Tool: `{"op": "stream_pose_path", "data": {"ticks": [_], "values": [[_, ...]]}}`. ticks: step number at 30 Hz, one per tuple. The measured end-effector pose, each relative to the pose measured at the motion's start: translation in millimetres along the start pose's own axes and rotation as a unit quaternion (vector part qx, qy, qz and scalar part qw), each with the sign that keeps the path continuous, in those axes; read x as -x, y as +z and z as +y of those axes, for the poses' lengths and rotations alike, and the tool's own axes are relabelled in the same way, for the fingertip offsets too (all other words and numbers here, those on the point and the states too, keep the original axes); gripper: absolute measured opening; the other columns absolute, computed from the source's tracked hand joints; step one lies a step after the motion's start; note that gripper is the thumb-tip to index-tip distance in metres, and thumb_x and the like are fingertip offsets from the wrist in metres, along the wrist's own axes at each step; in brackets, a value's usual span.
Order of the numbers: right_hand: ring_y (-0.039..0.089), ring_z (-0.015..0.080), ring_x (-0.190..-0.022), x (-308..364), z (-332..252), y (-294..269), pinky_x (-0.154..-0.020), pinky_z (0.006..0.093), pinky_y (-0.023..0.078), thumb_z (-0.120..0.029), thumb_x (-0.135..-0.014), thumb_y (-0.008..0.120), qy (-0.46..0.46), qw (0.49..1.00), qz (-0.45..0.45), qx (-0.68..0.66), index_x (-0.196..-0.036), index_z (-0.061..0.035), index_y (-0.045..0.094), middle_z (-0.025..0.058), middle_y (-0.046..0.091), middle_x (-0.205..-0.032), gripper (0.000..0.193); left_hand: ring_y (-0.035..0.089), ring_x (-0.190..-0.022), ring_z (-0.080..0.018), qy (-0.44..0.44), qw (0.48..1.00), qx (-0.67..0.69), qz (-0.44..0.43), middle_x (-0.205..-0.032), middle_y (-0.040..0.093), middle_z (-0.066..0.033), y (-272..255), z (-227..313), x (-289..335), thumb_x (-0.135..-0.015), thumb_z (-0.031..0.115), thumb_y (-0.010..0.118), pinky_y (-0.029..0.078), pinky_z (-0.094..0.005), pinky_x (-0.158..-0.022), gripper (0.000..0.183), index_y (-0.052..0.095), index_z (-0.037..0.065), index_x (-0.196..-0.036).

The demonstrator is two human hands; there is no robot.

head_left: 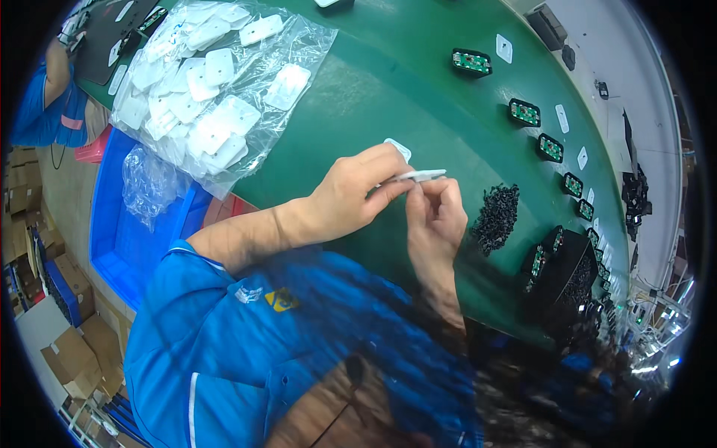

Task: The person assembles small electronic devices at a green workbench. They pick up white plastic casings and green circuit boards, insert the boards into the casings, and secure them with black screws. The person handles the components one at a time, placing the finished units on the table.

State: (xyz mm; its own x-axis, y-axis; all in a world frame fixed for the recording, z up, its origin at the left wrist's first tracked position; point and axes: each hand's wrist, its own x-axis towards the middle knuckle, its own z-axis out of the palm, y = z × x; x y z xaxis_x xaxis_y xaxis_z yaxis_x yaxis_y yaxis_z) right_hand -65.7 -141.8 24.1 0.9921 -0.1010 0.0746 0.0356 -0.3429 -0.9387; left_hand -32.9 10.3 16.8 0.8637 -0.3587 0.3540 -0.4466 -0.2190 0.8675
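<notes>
Between the thumb and fingers of my left hand (pixel 351 187), a thin white plastic cover (pixel 427 175) is held nearly edge-on above the green table. My right hand (pixel 438 220) is closed in a pinch against the cover's near right edge. Whatever its fingertips hold is hidden. Just beyond my left fingers, another white cover (pixel 400 150) lies on the table. A heap of small black parts (pixel 497 219) sits to the right of my right hand.
White covers (pixel 213 134) pile up on a clear plastic bag (pixel 317 46) at the far left. A blue bin (pixel 112 257) stands below it. Several black housings with green circuit boards (pixel 524 113) line the right side. A co-worker's sleeve (pixel 33 104) shows at far left.
</notes>
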Motion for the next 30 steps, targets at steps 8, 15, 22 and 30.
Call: {"op": "stream_pose_path", "data": {"ticks": [8, 15, 22, 30], "values": [[0.040, 0.0093, -0.074, -7.4, -7.7, -11.6, -0.063, 0.0206, 0.037, -0.010, -0.078, 0.073, -0.032, 0.998, 0.042, -0.018, -0.103, -0.0015, 0.058, 0.0049, 0.046, -0.097, 0.030, 0.061, -0.072, -0.0127, -0.186, 0.935, 0.301, -0.025, -0.090, 0.054, -0.0078, -2.1, -2.1, 0.2, -0.092, 0.004, 0.052, 0.050, -0.0233, -0.061, 0.012, 0.057, -0.005, -0.097], [0.035, 0.0049, -0.066, -16.3, 1.7, -17.1, -0.057, 0.0175, 0.033, -0.010, -0.081, 0.071, 0.084, 0.984, -0.094, -0.123, -0.094, -0.0009, 0.056, -0.0020, 0.048, -0.083, 0.022, 0.061, -0.073, -0.0124, -0.198, 0.939, 0.277, -0.046, -0.089, 0.054, -0.0074, -3.1, -0.8, -0.3, -0.092, 0.006, 0.052, 0.051, -0.0238, -0.062, 0.012, 0.056, -0.005, -0.097], [0.042, 0.0008, -0.062, -25.1, -7.9, -19.4, -0.051, 0.0176, 0.031, -0.001, -0.080, 0.069, 0.099, 0.976, -0.133, -0.139, -0.077, -0.0040, 0.050, -0.0037, 0.045, -0.074, 0.020, 0.063, -0.071, -0.0119, -0.242, 0.914, 0.320, -0.066, -0.088, 0.061, -0.0097, -3.1, -4.8, 2.1, -0.093, 0.007, 0.051, 0.051, -0.0246, -0.064, 0.013, 0.056, -0.004, -0.097], [0.047, 0.0028, -0.066, -28.5, 0.4, -16.7, -0.055, 0.0172, 0.036, -0.006, -0.082, 0.070, 0.158, 0.948, -0.118, -0.251, -0.082, -0.0029, 0.051, -0.0002, 0.052, -0.076, 0.019, 0.065, -0.075, -0.0188, -0.258, 0.890, 0.376, -0.029, -0.090, 0.061, -0.0146, -14.8, 2.4, -5.9, -0.095, 0.004, 0.043, 0.054, -0.0268, -0.063, 0.023, 0.044, -0.004, -0.117]]}}
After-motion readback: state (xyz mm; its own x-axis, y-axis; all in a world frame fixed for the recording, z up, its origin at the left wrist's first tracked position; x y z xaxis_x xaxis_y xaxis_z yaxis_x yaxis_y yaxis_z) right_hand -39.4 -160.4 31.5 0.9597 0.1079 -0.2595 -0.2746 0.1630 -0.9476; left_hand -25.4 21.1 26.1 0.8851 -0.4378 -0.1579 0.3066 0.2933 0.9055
